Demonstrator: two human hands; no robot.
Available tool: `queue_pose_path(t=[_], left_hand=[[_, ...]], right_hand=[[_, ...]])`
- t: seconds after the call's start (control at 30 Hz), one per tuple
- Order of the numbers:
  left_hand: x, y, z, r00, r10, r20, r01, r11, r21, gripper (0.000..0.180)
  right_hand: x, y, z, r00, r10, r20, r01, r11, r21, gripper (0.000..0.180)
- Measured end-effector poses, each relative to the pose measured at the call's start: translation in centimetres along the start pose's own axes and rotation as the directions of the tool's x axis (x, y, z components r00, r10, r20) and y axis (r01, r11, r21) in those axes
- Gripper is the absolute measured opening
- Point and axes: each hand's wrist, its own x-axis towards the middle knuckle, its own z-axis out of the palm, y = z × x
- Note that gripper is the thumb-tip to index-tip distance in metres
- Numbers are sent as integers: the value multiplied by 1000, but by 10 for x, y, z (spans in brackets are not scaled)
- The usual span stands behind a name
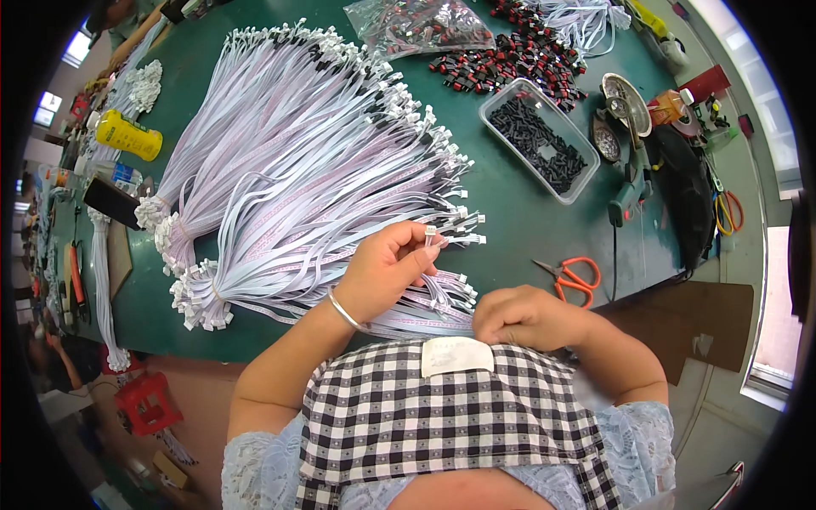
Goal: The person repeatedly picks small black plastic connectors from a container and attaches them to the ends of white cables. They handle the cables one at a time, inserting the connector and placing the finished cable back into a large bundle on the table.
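Several bundles of white and pink ribbon cables (280, 178) fan out over the green table, with small white connectors at both ends. My left hand (387, 265) is closed, pinching one cable near its white connector (430, 231) between thumb and fingers. That connector points up, above the right edge of the fan. My right hand (529, 318) rests at the table's near edge, fingers curled inward next to the cable ends. What its fingertips hold, if anything, is hidden.
Orange-handled scissors (578, 280) lie beyond my right hand. A clear tub (568, 197) holds small black tubes. Behind it are a heap of red and black parts (510, 64) and a plastic bag (416, 25). A green glue gun (631, 191) and metal dish (627, 102) are right. A yellow bottle (127, 134) lies left.
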Motion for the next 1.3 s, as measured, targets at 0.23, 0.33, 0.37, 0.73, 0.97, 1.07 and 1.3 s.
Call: queue_pose_path(t=[0.23, 0.33, 0.37, 0.73, 0.97, 1.07, 1.3], left_hand=[[0, -3, 0, 1000, 0, -16, 0, 1000, 12, 18], [-1, -1, 3, 999, 30, -39, -32, 999, -40, 17], [-1, -1, 2, 999, 32, -32, -33, 998, -50, 17], [1, -6, -1, 999, 46, -1, -46, 996, -70, 17], [2, -6, -3, 999, 49, 16, -48, 995, -92, 16], [2, -8, -4, 999, 47, 17, -45, 994, -95, 17], [2, -5, -3, 1000, 26, 16, -25, 996, -84, 17]], right_hand=[[-1, 1, 17, 912, 368, -182, -153, 717, 680, 6], [-5, 8, 17, 931, 318, -182, -121, 736, 666, 8], [-6, 9, 18, 951, 286, -122, -161, 787, 595, 9], [14, 0, 14, 970, 234, 71, -244, 906, 345, 15], [29, -7, 18, 913, 195, -359, -157, 979, 132, 20], [29, -6, 9, 886, 121, -447, -163, 985, -57, 19], [33, 3, -1, 756, 287, -588, -156, 952, 264, 11]])
